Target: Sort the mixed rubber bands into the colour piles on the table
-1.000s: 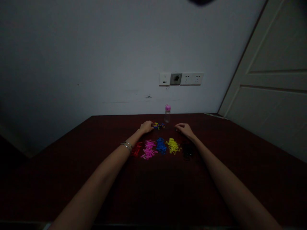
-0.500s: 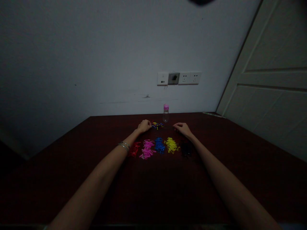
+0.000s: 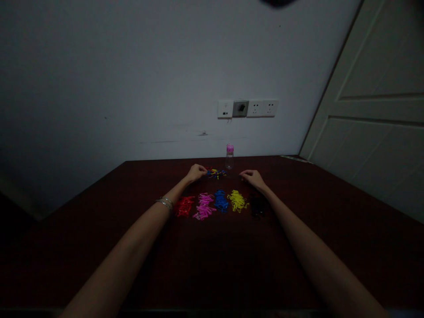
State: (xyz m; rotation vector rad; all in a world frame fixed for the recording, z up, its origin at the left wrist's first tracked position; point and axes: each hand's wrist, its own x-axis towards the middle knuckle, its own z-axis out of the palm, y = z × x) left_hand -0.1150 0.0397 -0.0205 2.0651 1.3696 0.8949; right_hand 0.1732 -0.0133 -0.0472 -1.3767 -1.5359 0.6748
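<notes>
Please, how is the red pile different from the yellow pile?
The red pile lies at the left end of the row, close to the left forearm; the yellow pile lies between the blue pile and the black pile. The red pile looks darker, the yellow pile brighter. Both are loose heaps of small pieces.

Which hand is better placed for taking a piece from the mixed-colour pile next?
Probably the left hand: its fingertips are at the edge of the mixed-colour pile, while a gap separates the right hand from it.
</notes>
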